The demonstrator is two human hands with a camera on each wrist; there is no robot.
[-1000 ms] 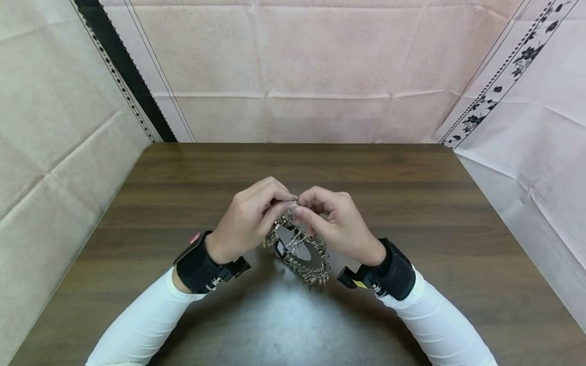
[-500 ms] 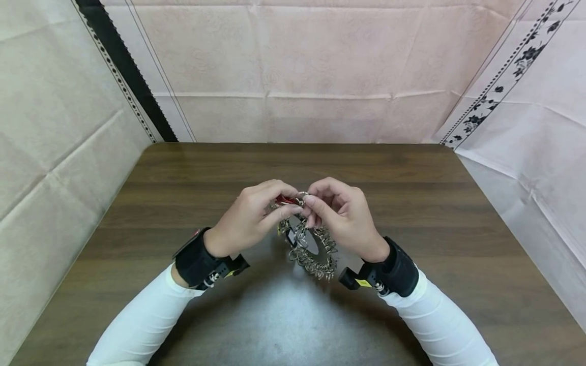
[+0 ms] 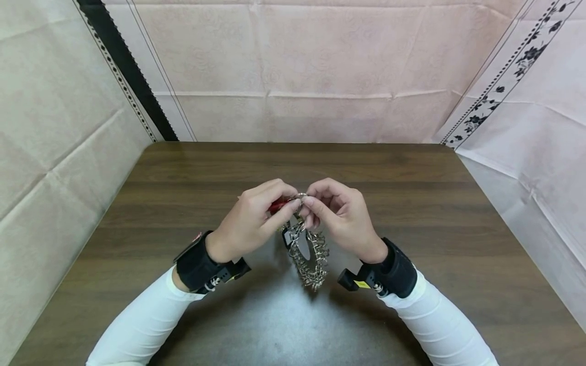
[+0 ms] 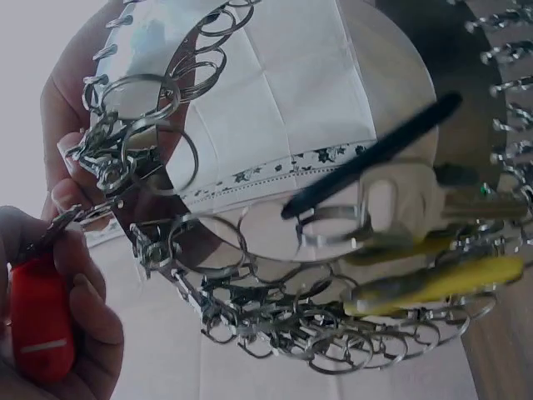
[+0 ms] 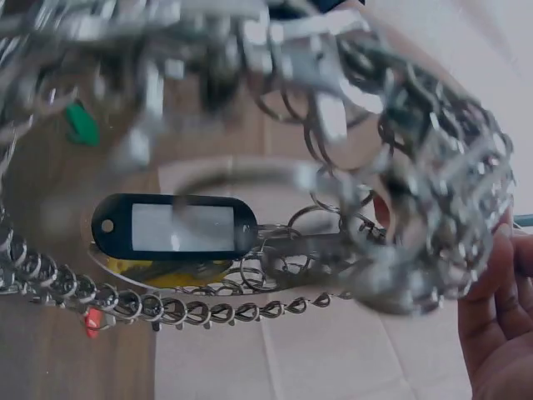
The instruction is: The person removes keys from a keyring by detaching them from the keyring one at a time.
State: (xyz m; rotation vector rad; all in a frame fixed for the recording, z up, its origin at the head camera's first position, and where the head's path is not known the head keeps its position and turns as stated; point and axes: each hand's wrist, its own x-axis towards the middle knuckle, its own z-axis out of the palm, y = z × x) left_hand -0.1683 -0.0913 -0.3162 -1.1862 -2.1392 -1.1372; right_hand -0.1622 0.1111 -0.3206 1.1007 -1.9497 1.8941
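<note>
Over the middle of the brown table [image 3: 137, 244], the head view shows both hands raised, their fingertips nearly meeting. The left hand [image 3: 252, 213] pinches the red tag [image 3: 276, 206] between thumb and forefinger, covering much of it. The right hand [image 3: 345, 213] has its thumb and forefinger pinching the top of the metal loop [image 3: 316, 272], its other fingers curled in beneath. The loop hangs below the fingertips — whether its bottom touches the table I cannot tell. The step in hand seems to be working the fastening between tag and loop. To do it well, the right hand should probably hold the top steady while the left turns only the tag, so the hanging weight does not swing and tangle.

From the left wrist, the left thumb and fingers are curled round the red tag, and a small clip [image 4: 58, 223] runs from it toward the loop. Whether the clip is latched is too small to tell. A yellow tag [image 4: 437, 286] and, by its blurred shape, a key [image 4: 401, 200] hang near the rings; they are best kept away from the fingers.

At the right wrist, near metal blurs much of the picture. A dark tag [image 5: 175, 227] with a white label shows within the loop's opening, and a green tag [image 5: 82, 123] farther left. The right fingers touch the loop at the picture's right side — the pinch itself is hidden here.
</note>
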